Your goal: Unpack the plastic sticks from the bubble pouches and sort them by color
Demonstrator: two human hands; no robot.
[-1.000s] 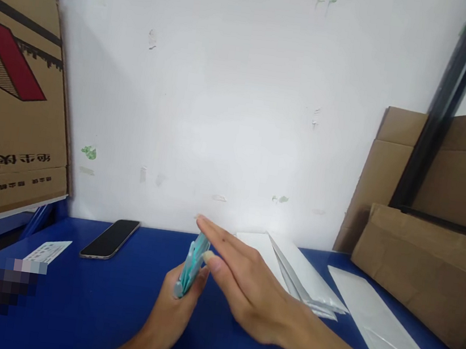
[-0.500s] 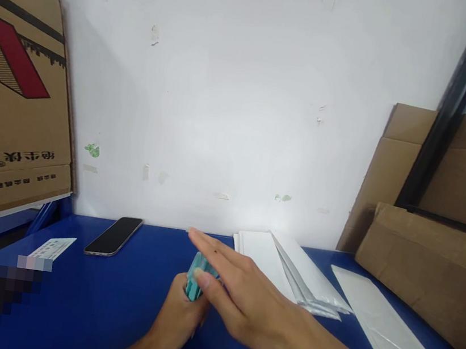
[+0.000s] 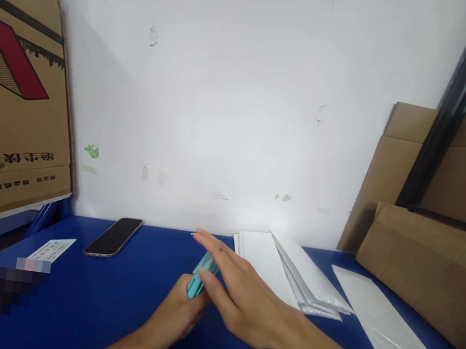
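My left hand [image 3: 174, 310] is closed around a small teal plastic object [image 3: 196, 285], low over the blue tabletop in front of me. The object stands tilted, its upper end leaning right; its exact kind does not show. From the right, my right hand [image 3: 244, 302] reaches over it with straight fingers held together. Its thumb tip lies against the object's front, and the fingers pass behind the upper end, so the object sits between them. Much of the object is hidden by both hands.
On the blue table [image 3: 70, 302] lie a black phone [image 3: 115, 237], a printed card [image 3: 52, 249] and a stack of white envelopes [image 3: 260, 258]. A long white sheet [image 3: 392, 333] lies at right. Cardboard boxes [image 3: 426, 274] stand at right, and a large carton [image 3: 16, 123] at left.
The teal object has tilted more to the right. My left hand has turned slightly with it, and my right hand has shifted a little right, its thumb still on the object.
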